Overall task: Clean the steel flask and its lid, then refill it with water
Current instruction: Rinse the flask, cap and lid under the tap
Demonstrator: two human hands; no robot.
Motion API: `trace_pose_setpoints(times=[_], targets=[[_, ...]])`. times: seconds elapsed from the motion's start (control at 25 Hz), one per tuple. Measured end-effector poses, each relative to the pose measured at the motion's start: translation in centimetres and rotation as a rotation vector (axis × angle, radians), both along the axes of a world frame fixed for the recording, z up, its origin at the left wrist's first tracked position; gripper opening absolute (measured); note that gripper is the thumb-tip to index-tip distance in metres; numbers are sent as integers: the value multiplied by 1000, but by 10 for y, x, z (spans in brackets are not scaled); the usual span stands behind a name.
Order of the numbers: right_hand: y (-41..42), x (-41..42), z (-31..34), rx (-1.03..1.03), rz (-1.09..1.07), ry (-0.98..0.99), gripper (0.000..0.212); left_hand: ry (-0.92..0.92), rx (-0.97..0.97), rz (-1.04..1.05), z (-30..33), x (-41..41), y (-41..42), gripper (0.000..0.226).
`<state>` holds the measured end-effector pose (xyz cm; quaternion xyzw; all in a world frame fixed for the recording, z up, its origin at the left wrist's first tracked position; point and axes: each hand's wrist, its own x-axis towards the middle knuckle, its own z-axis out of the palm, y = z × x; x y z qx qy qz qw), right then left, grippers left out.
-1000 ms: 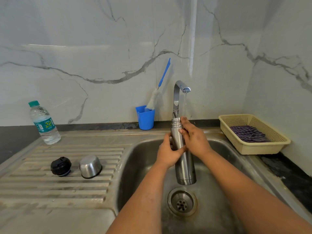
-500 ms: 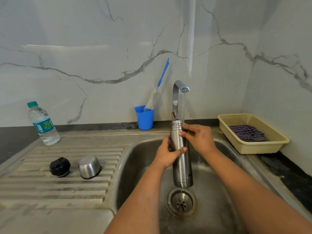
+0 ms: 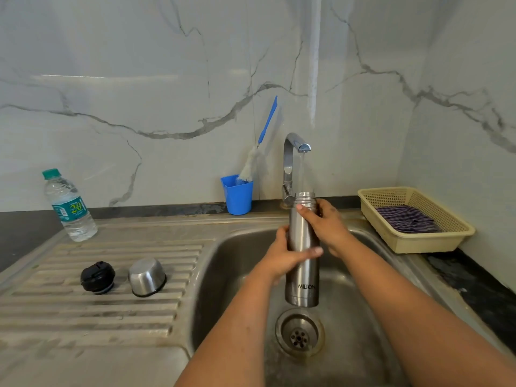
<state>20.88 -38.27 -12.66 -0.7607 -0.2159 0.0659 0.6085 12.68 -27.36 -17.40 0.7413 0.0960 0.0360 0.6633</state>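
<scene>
Now rinsing — both my hands, left (image 3: pixel 282 254) and right (image 3: pixel 325 224), wrap the tall steel flask (image 3: pixel 303 263) under the chrome tap (image 3: pixel 291 160), frame centre — next I'd tip it out.

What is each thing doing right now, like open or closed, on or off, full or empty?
Tap: on, water running.
Steel flask: open, upright under the stream, held over the sink.
Left hand: grips the flask's middle.
Right hand: grips near its neck.
Black stopper: off, on the drainboard.
Steel cap: off, upside down.
Plastic bottle: capped, upright.
Brush: standing in the blue cup.
</scene>
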Motion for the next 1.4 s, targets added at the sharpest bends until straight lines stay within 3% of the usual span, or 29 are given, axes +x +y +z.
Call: trace_pose_setpoints(times=[0.08, 0.16, 0.28, 0.36, 0.52, 0.64, 0.72, 0.84, 0.96, 1.08, 1.16, 1.24, 1.4], targets=[[3, 0, 2, -52, -24, -80, 54, 31, 94, 88, -7, 3, -10, 92], [5, 0, 1, -126, -6, -138, 55, 61, -18, 60, -9, 2, -9, 81], [2, -1, 6, 22, 137, 119, 46, 127, -183, -147, -1, -4, -1, 63], [0, -1, 5, 100, 119, 226, 39, 146, -218, -178, 1, -5, -1, 62], [2, 6, -6, 56, -118, 14, 43, 14, 1, 55, -2, 3, -12, 78], [4, 7, 4, 8, -67, -38, 45, -68, -60, 119, -6, 7, -15, 67], [0, 6, 9, 4, 110, 32, 57, -67, -216, 89, -2, 3, -9, 61], [-9, -5, 1, -241, 295, -42, 94, -58, -274, -3, 3, -5, 1, 64], [-4, -13, 7, -156, 137, -115, 93, -93, -204, 3, 6, -10, 6, 74], [8, -22, 16, -25, -68, -243, 88, -199, -291, 149, 23, -13, 21, 73], [9, -32, -4, -137, 7, -219, 85, -196, -304, 294, 27, -18, 29, 65], [6, -34, -14, -276, 90, -160, 82, -118, -184, 379, 21, -22, 29, 57], [4, -22, -7, -170, -54, -212, 87, -55, -128, 437, 14, -14, 27, 47]])
